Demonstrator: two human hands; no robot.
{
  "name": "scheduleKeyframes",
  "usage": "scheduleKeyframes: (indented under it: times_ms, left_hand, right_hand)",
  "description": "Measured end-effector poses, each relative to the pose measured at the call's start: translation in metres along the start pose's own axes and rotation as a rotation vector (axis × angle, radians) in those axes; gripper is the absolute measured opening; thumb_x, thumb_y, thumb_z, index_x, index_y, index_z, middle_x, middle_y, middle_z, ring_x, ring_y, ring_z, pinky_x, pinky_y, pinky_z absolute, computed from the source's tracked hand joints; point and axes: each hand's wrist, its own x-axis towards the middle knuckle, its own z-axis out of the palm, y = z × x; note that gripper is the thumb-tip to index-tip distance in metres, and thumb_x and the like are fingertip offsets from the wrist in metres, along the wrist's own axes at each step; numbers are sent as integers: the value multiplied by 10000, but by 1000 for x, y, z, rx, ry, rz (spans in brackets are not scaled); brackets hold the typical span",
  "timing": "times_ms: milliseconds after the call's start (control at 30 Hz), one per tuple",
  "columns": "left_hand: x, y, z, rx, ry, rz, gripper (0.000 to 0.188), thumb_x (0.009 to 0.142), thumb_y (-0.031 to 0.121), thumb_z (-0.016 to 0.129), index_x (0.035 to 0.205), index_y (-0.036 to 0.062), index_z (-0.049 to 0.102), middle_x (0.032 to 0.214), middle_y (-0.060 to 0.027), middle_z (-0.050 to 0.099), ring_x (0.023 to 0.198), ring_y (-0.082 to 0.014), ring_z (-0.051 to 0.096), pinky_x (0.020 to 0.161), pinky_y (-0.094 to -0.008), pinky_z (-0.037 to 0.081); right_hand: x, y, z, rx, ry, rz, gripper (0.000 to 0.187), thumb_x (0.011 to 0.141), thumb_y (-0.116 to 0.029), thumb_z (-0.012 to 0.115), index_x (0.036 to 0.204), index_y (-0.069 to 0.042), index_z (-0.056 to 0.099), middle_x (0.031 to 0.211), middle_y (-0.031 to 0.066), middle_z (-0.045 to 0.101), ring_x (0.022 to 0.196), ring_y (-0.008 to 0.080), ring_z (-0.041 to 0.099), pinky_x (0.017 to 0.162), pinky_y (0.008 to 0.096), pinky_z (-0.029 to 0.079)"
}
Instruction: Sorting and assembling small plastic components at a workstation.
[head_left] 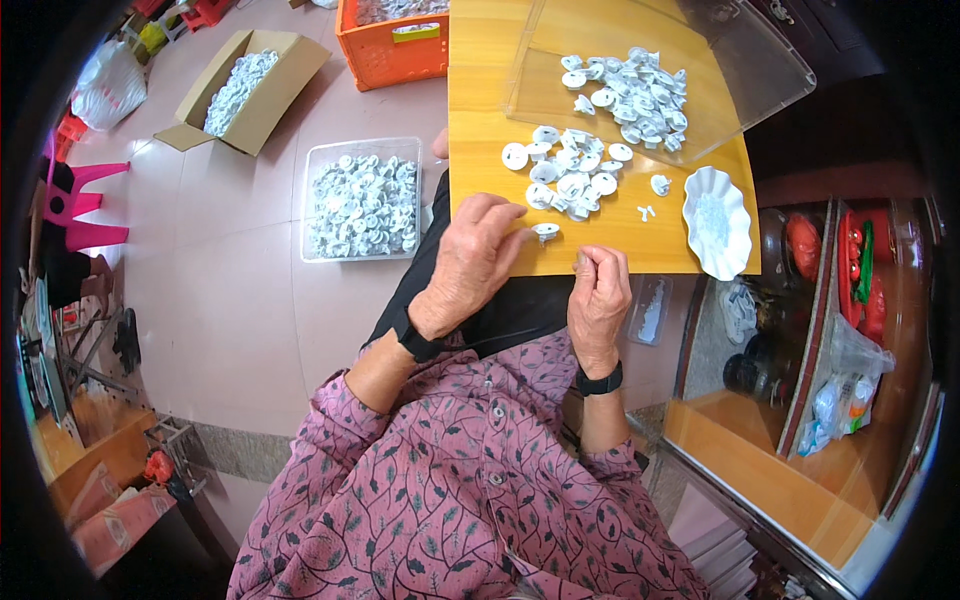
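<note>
My left hand (472, 252) is over the near edge of the yellow wooden table, its thumb and fingertips apart. Just beyond its fingertips sits a small white round plastic part (545, 232); whether they touch it I cannot tell. My right hand (600, 295) is at the table edge, thumb and forefinger pinched together; anything between them is too small to make out. Ahead of both hands lies a loose heap of similar white plastic parts (572, 185). One single part (661, 185) and a few tiny white pieces (646, 212) lie to the right.
A white scalloped dish (700, 225) of tiny pieces stands at the table's right edge. Behind the heap, a clear tray (765, 75) holds more parts. On the floor are a filled clear bin (312, 235), a cardboard box (290, 85) and an orange crate (385, 60). Shelves (740, 420) stand right.
</note>
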Motion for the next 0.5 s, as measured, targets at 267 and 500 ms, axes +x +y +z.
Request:
scheduleKeyframes:
  times_ms: [267, 500]
  left_hand:
    - [1, 4, 24, 205, -140, 126, 247, 765, 90, 728, 1000, 38, 668, 960, -129, 595, 886, -305, 579, 752, -397, 497]
    - [-8, 3, 21, -72, -83, 23, 207, 805, 99, 708, 1008, 67, 684, 955, -133, 611, 819, -292, 638, 696, -370, 531]
  right_hand:
    - [2, -10, 7, 143, -44, 122, 80, 931, 7, 567, 1002, 12, 602, 973, 163, 624, 869, 305, 637, 766, 365, 525]
    - [5, -20, 11, 522, -67, 371, 98, 979, -53, 569, 1029, 21, 610, 1018, 70, 662, 822, 105, 607, 722, 256, 517]
